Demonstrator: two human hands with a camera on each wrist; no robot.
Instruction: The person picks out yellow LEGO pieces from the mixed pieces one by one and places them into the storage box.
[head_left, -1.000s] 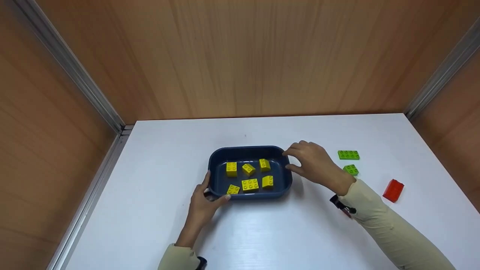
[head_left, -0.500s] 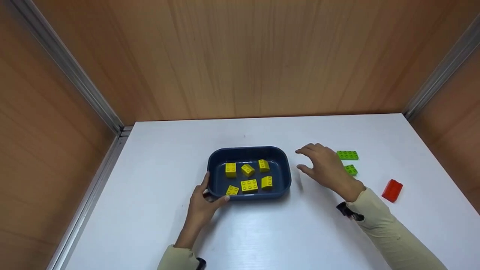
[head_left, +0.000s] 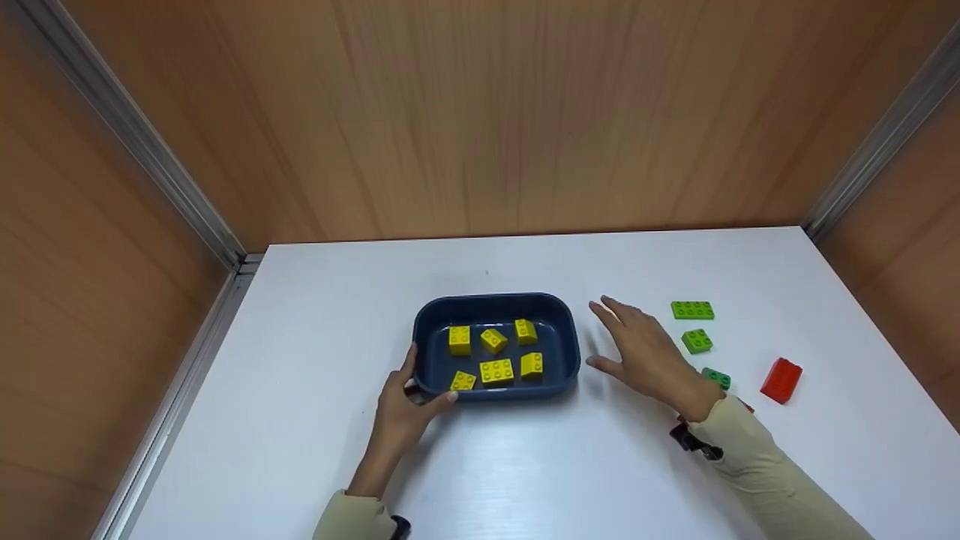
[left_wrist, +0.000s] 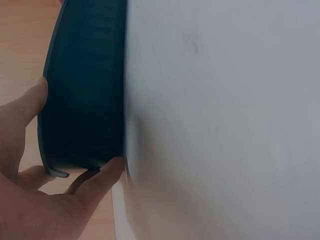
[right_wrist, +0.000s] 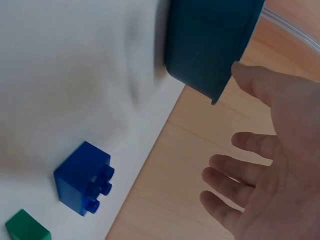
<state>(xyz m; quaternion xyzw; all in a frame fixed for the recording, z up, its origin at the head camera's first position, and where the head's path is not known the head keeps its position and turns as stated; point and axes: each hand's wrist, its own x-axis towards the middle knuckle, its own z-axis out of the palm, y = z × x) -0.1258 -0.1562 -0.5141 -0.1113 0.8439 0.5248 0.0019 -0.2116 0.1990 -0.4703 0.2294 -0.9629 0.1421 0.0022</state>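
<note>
A dark blue rectangular tray lies on the white table in the head view, holding several yellow toy bricks. At its near left corner my left hand grips the tray, thumb over the near rim and fingers along the left side. The left wrist view shows the tray's wall between thumb and fingers. Just right of the tray, my right hand hovers with fingers spread and nothing held. In the right wrist view that hand appears beside the tray's end.
To the right lie green bricks, a darker green brick and a red brick. More red pieces are partly hidden beneath my right wrist. A blue brick shows in the right wrist view. Wooden panels enclose the table.
My right hand has come away from the tray's right rim, moved right and spread its fingers, uncovering the darker green brick. My left hand keeps its grip on the tray.
</note>
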